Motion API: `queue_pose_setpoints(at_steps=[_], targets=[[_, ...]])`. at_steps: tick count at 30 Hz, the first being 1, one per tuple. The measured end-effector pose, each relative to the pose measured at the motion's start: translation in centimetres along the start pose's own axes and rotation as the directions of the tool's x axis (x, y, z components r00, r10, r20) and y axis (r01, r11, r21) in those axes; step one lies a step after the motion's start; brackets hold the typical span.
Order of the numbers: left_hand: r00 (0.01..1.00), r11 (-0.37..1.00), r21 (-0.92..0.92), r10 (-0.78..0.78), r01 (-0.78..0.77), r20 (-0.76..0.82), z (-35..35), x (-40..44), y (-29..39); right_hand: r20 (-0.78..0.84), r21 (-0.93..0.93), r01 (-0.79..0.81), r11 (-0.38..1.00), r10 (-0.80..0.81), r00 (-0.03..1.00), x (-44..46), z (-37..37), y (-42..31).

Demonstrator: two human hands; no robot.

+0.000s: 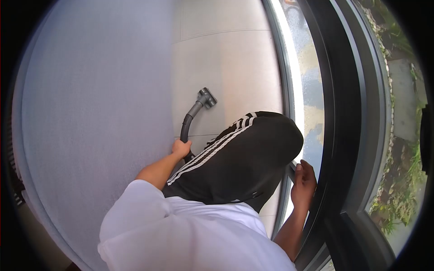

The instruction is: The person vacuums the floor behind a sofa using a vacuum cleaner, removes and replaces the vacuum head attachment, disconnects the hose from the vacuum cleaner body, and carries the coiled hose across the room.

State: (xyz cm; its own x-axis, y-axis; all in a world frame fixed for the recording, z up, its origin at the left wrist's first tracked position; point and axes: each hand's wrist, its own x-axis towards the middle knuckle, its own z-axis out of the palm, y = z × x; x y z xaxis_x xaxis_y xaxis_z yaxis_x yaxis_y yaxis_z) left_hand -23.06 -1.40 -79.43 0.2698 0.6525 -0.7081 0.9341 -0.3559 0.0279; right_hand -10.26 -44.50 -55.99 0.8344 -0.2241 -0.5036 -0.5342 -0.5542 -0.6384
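The left hand (181, 148) is closed around the dark vacuum cleaner tube (185, 128), just beside the edge of the blue-grey fabric surface (99, 104). From the grip, the tube curves away from the person and ends in a short floor nozzle (207, 98). The nozzle is over the pale tiled floor (246, 58), between the fabric's edge and the window frame (285, 77), nearer the fabric; whether it touches the tiles cannot be told. Below the grip, the tube goes out of sight by the black shorts (239, 162) with white stripes. The right hand (304, 183) is beside the window frame, its fingers bent and palm partly hidden; whether it touches the frame is unclear. The hands are well apart.
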Motion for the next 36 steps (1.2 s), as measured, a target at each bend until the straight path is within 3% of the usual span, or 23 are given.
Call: queue_pose_setpoints(at_steps=[3,7,9,12,13,15,16,17,20,21,22,24,26,29,31,33,34,36], targets=[[0.997,0.996,-0.094,0.0,-0.007,-0.076,-0.7,4.1,5.1,-0.033,0.016,0.018,1.0,-0.017,0.999,0.4,-1.8,0.3],[0.965,0.97,-0.121,0.184,-0.209,-0.189,-4.2,10.3,21.4,-0.045,-0.026,0.067,0.997,-0.068,0.997,4.2,-2.1,-0.1],[0.967,0.96,-0.186,0.175,-0.21,-0.188,-6.3,12.2,27.2,-0.058,-0.112,0.115,0.987,-0.122,0.991,5.8,-1.0,-1.3],[0.991,0.952,-0.284,0.089,-0.113,-0.095,-6.4,12.8,22.7,-0.032,-0.15,0.076,0.986,-0.082,0.996,6.6,2.1,-7.3],[0.996,0.949,-0.306,0.054,-0.073,-0.068,-4.9,9.9,18.1,-0.016,-0.15,0.067,0.986,-0.07,0.997,6.3,2.2,-7.6],[0.983,0.976,-0.207,-0.099,0.066,-0.156,-2.1,5.3,7.7,0.003,-0.152,0.032,0.988,-0.032,0.999,5.4,2.6,-9.3],[0.973,0.957,-0.241,-0.196,0.163,-0.118,-1.7,2.7,2.9,0.012,-0.15,-0.003,0.989,0.005,1.0,4.9,2.5,-9.3],[0.967,0.916,-0.361,-0.229,0.177,-0.109,2.4,0.8,-1.0,-0.031,-0.127,0.038,0.991,-0.042,0.999,2.3,1.6,-4.9],[0.895,0.904,-0.396,-0.305,0.164,-0.326,0.5,3.7,3.8,-0.076,-0.153,0.053,0.987,-0.065,0.995,1.8,2.0,-5.8],[0.954,0.768,-0.633,-0.253,0.098,-0.159,-1.3,5.8,6.3,-0.097,-0.154,0.069,0.986,-0.084,0.992,1.9,1.9,-6.3],[0.96,0.778,-0.61,-0.263,0.149,-0.101,-1.8,9.9,8.6,-0.093,-0.169,0.081,0.982,-0.098,0.991,2.1,1.4,-6.9],[0.967,0.765,-0.639,-0.217,0.084,-0.132,-7.9,11.8,15.5,-0.101,-0.186,0.079,0.979,-0.099,0.99,2.4,0.8,-8.7],[0.965,0.816,-0.578,-0.148,-0.006,-0.218,-10.8,13.9,17.4,-0.129,-0.193,0.057,0.98,-0.082,0.988,2.1,0.6,-10.0],[0.97,0.731,-0.681,-0.186,0.032,-0.154,-8.4,11.0,12.5,-0.195,-0.178,0.066,0.982,-0.101,0.976,1.5,0.6,-9.1],[0.97,0.818,-0.564,-0.214,0.112,-0.117,-3.9,7.6,6.0,-0.217,-0.144,0.064,0.987,-0.095,0.971,0.9,0.3,-7.7],[0.963,0.903,-0.423,-0.178,0.078,-0.203,-0.3,2.5,2.1,-0.242,-0.108,0.084,0.991,-0.108,0.964,0.5,0.4,-6.5],[0.96,0.939,-0.339,-0.145,0.058,-0.239,-0.2,0.3,2.5,-0.219,-0.124,0.048,0.991,-0.074,0.973,0.6,0.4,-6.1],[0.964,0.936,-0.351,-0.08,-0.014,-0.252,-1.0,1.5,5.5,-0.198,-0.124,0.025,0.992,-0.049,0.979,1.2,0.1,-5.6]])
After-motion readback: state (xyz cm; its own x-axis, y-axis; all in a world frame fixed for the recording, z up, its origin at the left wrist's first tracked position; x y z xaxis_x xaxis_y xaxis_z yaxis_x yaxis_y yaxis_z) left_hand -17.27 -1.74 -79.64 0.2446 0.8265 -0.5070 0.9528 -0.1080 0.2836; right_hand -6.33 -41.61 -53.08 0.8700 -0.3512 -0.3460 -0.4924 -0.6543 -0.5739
